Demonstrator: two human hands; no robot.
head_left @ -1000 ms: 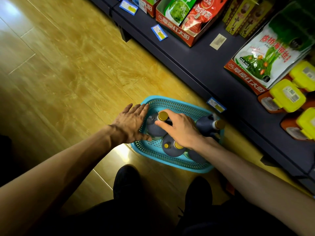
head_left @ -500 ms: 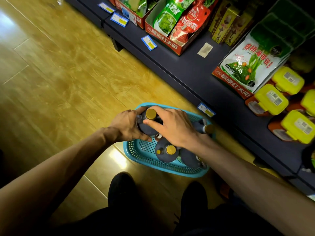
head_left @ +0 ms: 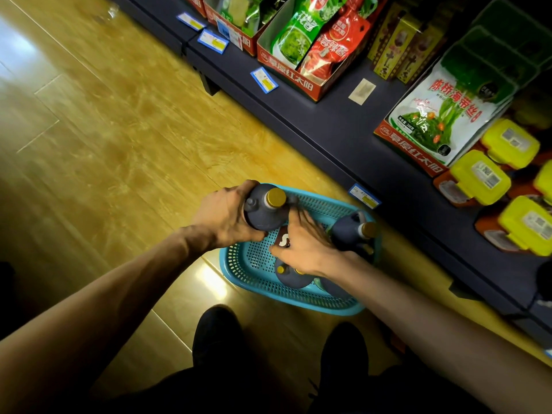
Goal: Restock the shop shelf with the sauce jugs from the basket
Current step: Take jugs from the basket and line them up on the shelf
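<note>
A turquoise perforated basket [head_left: 254, 265] sits on the wooden floor beside the dark bottom shelf [head_left: 343, 135]. My left hand [head_left: 224, 215] grips a dark sauce jug [head_left: 263, 215] with a gold cap, raised over the basket's far left corner. My right hand [head_left: 301, 248] lies just right of that jug with its fingers blurred and spread, the thumb by the jug's dark red label. A second jug [head_left: 349, 236] lies at the basket's right side. Two more jugs [head_left: 288, 279] show partly beneath my right wrist.
On the shelf stand red cartons of green and red pouches [head_left: 313, 40], a seaweed bag [head_left: 445, 115] and yellow-lidded tubs [head_left: 478, 177]. Blue price tags [head_left: 364, 198] line the shelf edge. My dark shoes [head_left: 218, 336] are just short of the basket. Bare floor lies to the left.
The gold-capped jug has come up out of the basket in my left hand. My right hand has left the jug's top and dropped to its right side. The view shifted toward the shelf.
</note>
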